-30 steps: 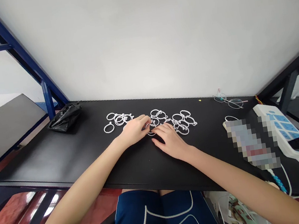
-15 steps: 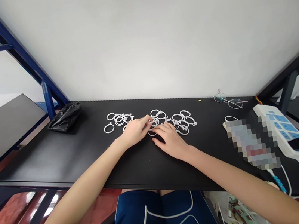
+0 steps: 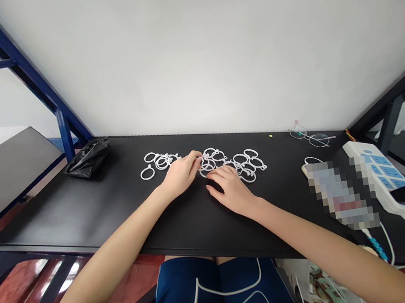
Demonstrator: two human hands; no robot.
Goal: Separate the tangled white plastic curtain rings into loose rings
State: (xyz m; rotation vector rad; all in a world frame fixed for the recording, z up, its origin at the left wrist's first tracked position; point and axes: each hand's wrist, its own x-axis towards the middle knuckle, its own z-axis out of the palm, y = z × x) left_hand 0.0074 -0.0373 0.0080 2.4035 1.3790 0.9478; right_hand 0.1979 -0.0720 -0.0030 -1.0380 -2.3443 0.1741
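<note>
Several white curtain rings with small eyelets lie in loose groups on the black table (image 3: 176, 227). The left group includes a ring set apart (image 3: 148, 178); others lie in the middle and at the right (image 3: 249, 181). My left hand (image 3: 182, 174) has thumb and fingers pinched at the edge of a middle ring (image 3: 209, 170), partly covering the left group. Beside it, my right hand (image 3: 231, 190) lies low over the table with thumb apart and fingers stretched toward the same rings. Its fingertips hide parts of them.
A crumpled black plastic bag (image 3: 89, 159) lies at the far left. On the right are eyeglasses (image 3: 318, 141), a pixelated phone (image 3: 342, 196) with a cable, and a white power strip (image 3: 385, 174). A wall (image 3: 188, 61) stands behind the table.
My left hand has drawn slightly left and away from the right fingertips, uncovering more of the middle rings. My right hand has hardly moved.
</note>
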